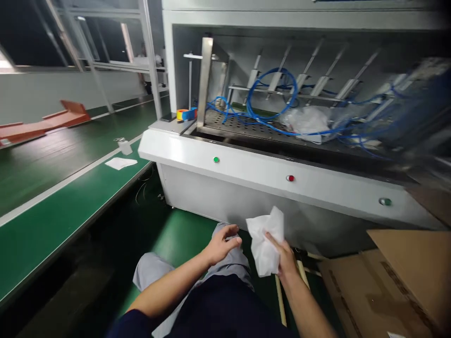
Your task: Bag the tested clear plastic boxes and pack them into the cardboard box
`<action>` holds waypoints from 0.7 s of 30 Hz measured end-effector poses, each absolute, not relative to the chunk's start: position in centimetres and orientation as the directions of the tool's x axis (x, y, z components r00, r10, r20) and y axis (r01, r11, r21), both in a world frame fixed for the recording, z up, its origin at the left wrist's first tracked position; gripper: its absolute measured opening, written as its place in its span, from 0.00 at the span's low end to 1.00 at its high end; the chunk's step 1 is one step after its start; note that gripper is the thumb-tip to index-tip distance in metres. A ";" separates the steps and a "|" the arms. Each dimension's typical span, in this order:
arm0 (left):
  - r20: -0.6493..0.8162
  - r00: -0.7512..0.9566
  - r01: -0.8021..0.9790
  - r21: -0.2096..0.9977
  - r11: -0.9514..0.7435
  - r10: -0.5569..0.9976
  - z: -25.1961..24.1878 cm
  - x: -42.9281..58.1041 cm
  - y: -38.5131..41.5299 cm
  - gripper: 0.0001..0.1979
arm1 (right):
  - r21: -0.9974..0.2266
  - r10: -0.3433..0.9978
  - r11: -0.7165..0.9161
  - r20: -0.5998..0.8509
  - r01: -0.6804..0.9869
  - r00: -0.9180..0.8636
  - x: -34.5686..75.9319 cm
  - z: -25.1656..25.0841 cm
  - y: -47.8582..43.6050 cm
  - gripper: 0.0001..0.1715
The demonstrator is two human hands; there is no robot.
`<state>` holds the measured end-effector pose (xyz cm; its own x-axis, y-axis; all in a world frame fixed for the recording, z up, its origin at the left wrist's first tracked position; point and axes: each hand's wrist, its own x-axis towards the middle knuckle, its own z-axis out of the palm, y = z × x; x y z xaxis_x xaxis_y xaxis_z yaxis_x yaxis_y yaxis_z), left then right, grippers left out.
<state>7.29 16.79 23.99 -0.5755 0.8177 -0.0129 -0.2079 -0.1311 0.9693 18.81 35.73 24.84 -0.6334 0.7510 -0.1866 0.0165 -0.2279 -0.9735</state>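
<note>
My right hand grips a crumpled white wipe low in front of me, its upper part sticking up past my fingers. My left hand hangs just left of the wipe, fingers loosely curled and holding nothing. It sits above my grey trouser leg, and a small gap separates it from the wipe. Both hands are below the white front panel of a machine.
The panel carries green and red buttons. Blue tubing and a plastic bag lie on a perforated metal shelf. A green workbench runs along the left, holding a white sheet. Cardboard is at lower right.
</note>
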 end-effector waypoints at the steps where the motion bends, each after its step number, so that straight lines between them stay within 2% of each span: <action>1: -0.048 -0.494 -0.319 0.939 -0.130 0.868 24.6 7.3 18.0 0.41 | -0.981 0.736 -0.194 -0.165 0.029 -0.657 18.8 24.8 35.3 0.40; 3: -0.063 -0.398 -0.454 0.881 -0.136 0.915 25.5 7.8 20.5 0.41 | -0.999 0.693 -0.047 -0.045 0.017 -0.719 18.1 24.6 34.2 0.39; 5: -0.141 -0.438 -0.558 0.817 -0.146 0.888 26.0 8.4 22.9 0.36 | -0.972 0.661 0.235 0.163 -0.004 -0.733 16.8 24.1 33.8 0.33; 8: -0.277 -0.558 -0.635 0.749 -0.188 0.782 26.5 8.4 26.2 0.31 | -0.775 0.570 0.628 0.404 0.063 -0.715 15.1 23.8 34.5 0.26; 10: -0.335 -0.597 -0.656 0.727 -0.203 0.728 27.2 7.4 28.0 0.31 | -0.646 0.478 0.760 0.489 0.065 -0.730 14.6 24.0 35.2 0.30; 14: -0.401 -0.556 -0.676 0.728 -0.115 0.728 29.4 4.7 31.2 0.41 | -0.538 0.294 0.836 0.608 -0.110 -0.737 14.3 25.4 36.9 0.38; 17: -0.386 -0.390 -0.660 0.750 0.038 0.836 31.5 3.5 33.4 0.48 | -0.564 0.306 0.804 0.665 -0.188 -0.682 14.0 26.7 39.8 0.33; 19: -0.318 -0.310 -0.558 0.824 0.099 0.896 32.7 2.7 34.5 0.45 | -0.563 0.328 0.802 0.694 -0.199 -0.641 13.9 27.8 43.2 0.29; 21: -0.190 -0.372 -0.292 0.953 0.080 0.909 34.1 1.0 35.3 0.39 | -0.546 0.354 0.823 0.711 -0.160 -0.607 13.9 29.4 48.0 0.25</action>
<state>0.97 35.27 34.06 -0.3715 0.9088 -0.1898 -0.2919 0.0798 0.9531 13.93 47.95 29.36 -0.6073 0.3537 0.7114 -0.1602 0.8225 -0.5457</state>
